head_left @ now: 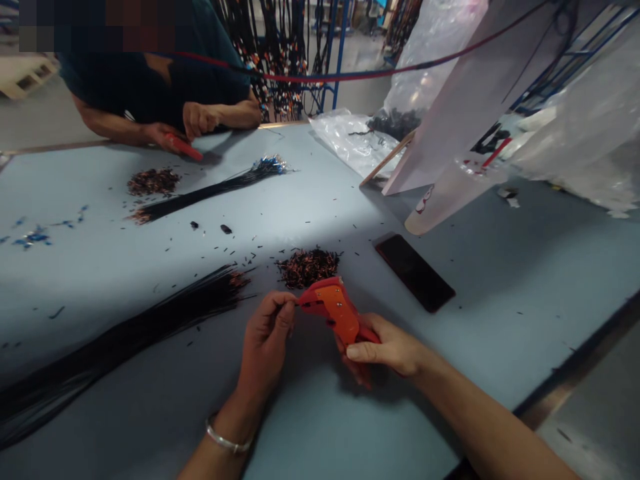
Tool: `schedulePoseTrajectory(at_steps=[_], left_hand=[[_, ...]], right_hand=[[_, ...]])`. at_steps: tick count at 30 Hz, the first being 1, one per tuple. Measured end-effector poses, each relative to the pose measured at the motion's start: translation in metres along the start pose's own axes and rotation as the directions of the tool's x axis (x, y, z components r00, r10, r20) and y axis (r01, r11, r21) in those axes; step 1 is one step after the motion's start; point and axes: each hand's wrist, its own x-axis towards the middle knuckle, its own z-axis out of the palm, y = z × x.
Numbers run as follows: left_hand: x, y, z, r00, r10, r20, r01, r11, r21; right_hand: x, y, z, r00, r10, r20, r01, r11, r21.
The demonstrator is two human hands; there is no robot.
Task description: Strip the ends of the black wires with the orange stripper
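My right hand [377, 350] is wrapped round the handles of a red and orange wire stripper [337, 310], whose head points up and to the left. At the tool's jaws, my left hand [273, 327] pinches a thin dark wire, mostly hidden by the fingers. Just beyond the tool lies a pile of short black and copper scraps [307, 268]. A long bundle of black wires [150, 327] stretches from the left edge, its copper-coloured ends close to my left hand.
Across the table [500, 320], a person [200, 120] holds a red tool [185, 146] near a second wire bundle [200, 195] and scrap pile [153, 181]. A phone [415, 272], a plastic cup [447, 190] and plastic bags [350, 137] lie to the right.
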Motion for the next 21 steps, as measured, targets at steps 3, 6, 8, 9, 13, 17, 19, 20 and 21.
schedulePoseTrajectory(at_steps=[3, 6, 8, 9, 13, 17, 19, 20, 21], left_hand=[[0.0002, -0.0004, 0.0002, 1.0, -0.008, -0.006, 0.008, 1.0, 0.008], [0.0006, 0.001, 0.0008, 1.0, -0.007, -0.012, 0.007, 1.0, 0.02], [0.0009, 0.0026, 0.0011, 1.0, -0.008, -0.024, 0.009, 0.999, 0.037], [0.0011, 0.0035, 0.0012, 1.0, -0.008, -0.029, 0.01, 0.999, 0.046], [0.0022, 0.0061, 0.0012, 0.999, -0.025, -0.039, 0.029, 0.996, 0.084], [0.0033, 0.0075, 0.0013, 0.998, -0.047, -0.037, 0.051, 0.991, 0.124], [0.0034, 0.0082, 0.0015, 0.998, -0.048, -0.038, 0.053, 0.99, 0.128], [0.0034, 0.0086, 0.0016, 0.998, -0.05, -0.037, 0.054, 0.99, 0.127], [0.0034, 0.009, 0.0018, 0.998, -0.051, -0.039, 0.055, 0.991, 0.123]], right_hand=[[0.0005, 0.0008, 0.0001, 1.0, 0.006, -0.009, -0.006, 1.0, -0.019], [0.001, 0.0013, 0.0015, 0.999, 0.002, -0.037, -0.002, 1.0, -0.021], [0.0017, 0.0018, 0.0025, 0.999, -0.006, -0.051, 0.005, 1.0, -0.023], [0.0022, 0.0022, 0.0029, 0.999, -0.007, -0.053, 0.006, 1.0, -0.028], [0.004, 0.0039, 0.0043, 0.995, 0.006, -0.098, -0.01, 0.999, -0.041], [0.0052, 0.0055, 0.006, 0.988, 0.003, -0.151, -0.011, 0.999, -0.053], [0.0057, 0.0062, 0.0069, 0.985, 0.006, -0.171, -0.016, 0.998, -0.056], [0.0059, 0.0064, 0.0074, 0.984, 0.008, -0.179, -0.019, 0.998, -0.059], [0.006, 0.0064, 0.008, 0.983, 0.009, -0.183, -0.021, 0.998, -0.063]])
